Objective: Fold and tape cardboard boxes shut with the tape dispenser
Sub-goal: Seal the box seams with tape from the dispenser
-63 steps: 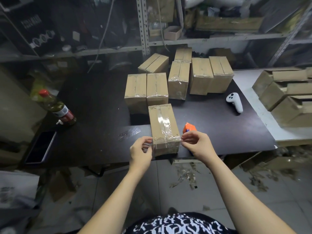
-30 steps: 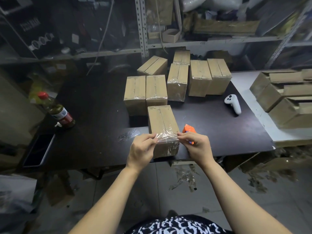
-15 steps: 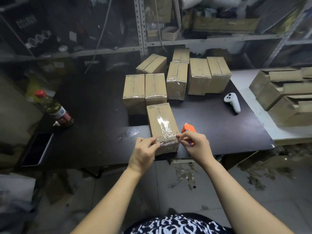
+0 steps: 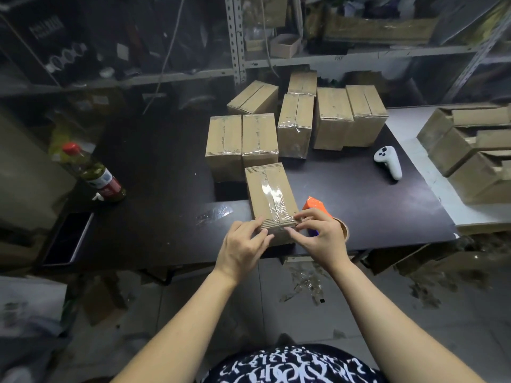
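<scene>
A small cardboard box (image 4: 269, 194) lies lengthwise at the black table's (image 4: 154, 172) front edge, with a strip of clear tape along its top seam. My left hand (image 4: 243, 244) rests at the box's near left end, fingertips on the top edge and thumb on the front face. My right hand (image 4: 318, 236) touches the near right corner, fingers spread, pressing the tape end down. Behind my right hand lies the orange tape dispenser (image 4: 313, 204), partly hidden.
Several taped boxes (image 4: 260, 136) stand in a cluster behind. A white controller (image 4: 388, 161) lies at the right, a red-capped bottle (image 4: 92, 172) and a dark phone (image 4: 69, 237) at the left. Open-flapped boxes (image 4: 470, 150) sit on the white surface at the far right.
Both hands have come down from pulling the tape across the box's near top to pressing it over the near edge. The box has stayed in place.
</scene>
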Demonstrator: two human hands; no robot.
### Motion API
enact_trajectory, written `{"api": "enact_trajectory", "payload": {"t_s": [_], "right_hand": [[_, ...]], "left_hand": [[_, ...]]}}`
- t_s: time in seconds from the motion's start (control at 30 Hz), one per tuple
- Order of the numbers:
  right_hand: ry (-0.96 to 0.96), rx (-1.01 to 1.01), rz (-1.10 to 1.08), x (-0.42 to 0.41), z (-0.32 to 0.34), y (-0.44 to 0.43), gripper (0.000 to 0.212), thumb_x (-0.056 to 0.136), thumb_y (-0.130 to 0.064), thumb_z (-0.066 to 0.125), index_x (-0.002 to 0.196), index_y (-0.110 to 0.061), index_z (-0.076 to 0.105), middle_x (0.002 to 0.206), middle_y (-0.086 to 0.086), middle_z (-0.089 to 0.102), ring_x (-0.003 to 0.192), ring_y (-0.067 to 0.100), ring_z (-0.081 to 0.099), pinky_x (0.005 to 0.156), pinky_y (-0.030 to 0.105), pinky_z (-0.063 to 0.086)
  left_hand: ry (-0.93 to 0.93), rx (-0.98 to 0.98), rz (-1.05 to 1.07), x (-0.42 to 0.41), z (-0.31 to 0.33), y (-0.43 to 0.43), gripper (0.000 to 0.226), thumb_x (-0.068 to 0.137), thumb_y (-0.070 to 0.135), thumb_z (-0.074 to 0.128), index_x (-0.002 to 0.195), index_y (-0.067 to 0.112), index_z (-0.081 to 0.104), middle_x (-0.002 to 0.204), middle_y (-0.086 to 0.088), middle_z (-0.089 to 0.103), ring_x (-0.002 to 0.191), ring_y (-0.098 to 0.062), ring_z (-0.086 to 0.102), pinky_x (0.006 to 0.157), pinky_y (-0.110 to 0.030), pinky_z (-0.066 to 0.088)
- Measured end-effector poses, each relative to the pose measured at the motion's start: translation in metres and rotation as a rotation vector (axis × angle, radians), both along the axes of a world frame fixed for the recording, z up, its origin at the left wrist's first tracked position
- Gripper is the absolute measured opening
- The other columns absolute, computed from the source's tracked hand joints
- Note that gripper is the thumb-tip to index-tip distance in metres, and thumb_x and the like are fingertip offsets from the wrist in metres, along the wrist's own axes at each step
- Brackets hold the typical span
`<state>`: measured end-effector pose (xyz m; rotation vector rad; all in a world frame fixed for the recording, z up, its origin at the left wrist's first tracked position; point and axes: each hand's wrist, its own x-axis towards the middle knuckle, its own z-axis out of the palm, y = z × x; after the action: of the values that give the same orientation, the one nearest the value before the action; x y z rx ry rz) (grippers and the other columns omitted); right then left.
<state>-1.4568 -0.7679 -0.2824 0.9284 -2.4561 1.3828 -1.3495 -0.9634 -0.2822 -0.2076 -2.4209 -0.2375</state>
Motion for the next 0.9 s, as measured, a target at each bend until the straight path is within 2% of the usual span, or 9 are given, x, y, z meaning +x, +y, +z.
{"api": "enact_trajectory", "payload": {"t_s": [0.17, 0.23, 0.33, 0.5, 0.6, 0.7, 0.8, 0.87, 0.9], "right_hand": [[-0.112, -0.058, 0.017, -0.012, 0.007, -0.004, 0.031, 0.066, -0.019, 0.096, 0.060, -0.011, 0.066, 0.078, 0.001, 0.071, 0.086, 0.005, 0.072, 0.071, 0.022, 0.056], [-0.098, -0.061, 0.030, -0.016, 0.007, -0.001, 0.036, 0.065, -0.012, 0.096, 0.058, -0.007, 0.061, 0.077, 0.003, 0.072, 0.089, 0.004, 0.072, 0.072, 0.016, 0.053], [-0.099, -0.051, 0.034, -0.019, 0.004, 0.004, 0.027, 0.066, -0.005, 0.094, 0.065, -0.006, 0.068, 0.083, 0.002, 0.075, 0.093, 0.002, 0.071, 0.076, 0.010, 0.051], [-0.162, -0.058, 0.029, -0.022, 0.006, 0.006, 0.028, 0.068, 0.005, 0.090, 0.063, -0.009, 0.067, 0.088, 0.002, 0.076, 0.089, -0.007, 0.068, 0.073, 0.006, 0.048], [-0.335, -0.129, -0.052, -0.024, -0.001, 0.011, 0.033, 0.076, 0.006, 0.084, 0.062, -0.017, 0.067, 0.099, -0.002, 0.077, 0.098, -0.004, 0.068, 0.079, 0.016, 0.052], [-0.399, -0.123, -0.177, -0.024, -0.004, 0.015, 0.018, 0.080, -0.005, 0.084, 0.078, -0.022, 0.078, 0.103, -0.018, 0.074, 0.105, -0.004, 0.066, 0.084, 0.025, 0.057], [-0.383, -0.082, -0.231, -0.018, 0.001, 0.012, 0.012, 0.083, -0.016, 0.083, 0.094, -0.020, 0.080, 0.096, -0.021, 0.071, 0.096, -0.004, 0.067, 0.089, 0.027, 0.057], [-0.355, -0.059, -0.282, -0.011, 0.009, 0.008, 0.008, 0.084, -0.026, 0.082, 0.083, -0.023, 0.075, 0.083, -0.019, 0.069, 0.081, 0.000, 0.064, 0.079, 0.022, 0.051], [-0.353, -0.059, -0.314, -0.008, 0.013, 0.006, 0.018, 0.085, -0.030, 0.081, 0.073, -0.021, 0.071, 0.073, -0.016, 0.067, 0.072, 0.001, 0.061, 0.072, 0.021, 0.047]], "left_hand": [[-0.081, -0.029, 0.105, -0.015, 0.021, 0.010, 0.032, 0.071, 0.017, 0.092, 0.064, 0.011, 0.061, 0.072, -0.005, 0.063, 0.054, -0.024, 0.047, 0.056, -0.032, 0.040], [-0.123, 0.004, 0.107, -0.016, 0.027, 0.009, 0.037, 0.061, 0.015, 0.098, 0.065, 0.011, 0.061, 0.067, -0.003, 0.058, 0.052, -0.022, 0.042, 0.053, -0.031, 0.039], [-0.159, 0.060, 0.095, -0.016, 0.029, 0.008, 0.038, 0.055, 0.011, 0.099, 0.080, 0.012, 0.071, 0.071, -0.001, 0.058, 0.055, -0.019, 0.040, 0.052, -0.030, 0.042], [-0.198, 0.073, 0.087, -0.019, 0.018, 0.005, 0.035, 0.062, 0.011, 0.096, 0.087, 0.010, 0.073, 0.079, -0.003, 0.059, 0.059, -0.021, 0.041, 0.051, -0.032, 0.046], [-0.199, 0.115, 0.031, -0.020, 0.011, 0.012, 0.023, 0.076, 0.024, 0.086, 0.078, 0.009, 0.069, 0.078, -0.004, 0.060, 0.061, -0.026, 0.050, 0.054, -0.036, 0.051], [-0.179, 0.323, -0.035, -0.024, 0.017, 0.024, 0.025, 0.087, 0.029, 0.071, 0.070, 0.011, 0.069, 0.072, -0.001, 0.063, 0.060, -0.025, 0.057, 0.059, -0.037, 0.052], [-0.144, 0.460, 0.101, -0.029, 0.030, 0.014, 0.013, 0.086, 0.020, 0.072, 0.076, 0.012, 0.073, 0.074, 0.002, 0.066, 0.061, -0.021, 0.059, 0.059, -0.039, 0.053], [-0.154, 0.475, 0.273, -0.035, 0.038, -0.002, 0.006, 0.086, 0.018, 0.075, 0.087, 0.012, 0.077, 0.086, 0.000, 0.066, 0.069, -0.023, 0.060, 0.069, -0.042, 0.055], [-0.203, 0.478, 0.364, -0.039, 0.041, -0.010, 0.013, 0.088, 0.019, 0.075, 0.098, 0.013, 0.078, 0.096, -0.002, 0.064, 0.081, -0.026, 0.062, 0.079, -0.044, 0.053]]}}
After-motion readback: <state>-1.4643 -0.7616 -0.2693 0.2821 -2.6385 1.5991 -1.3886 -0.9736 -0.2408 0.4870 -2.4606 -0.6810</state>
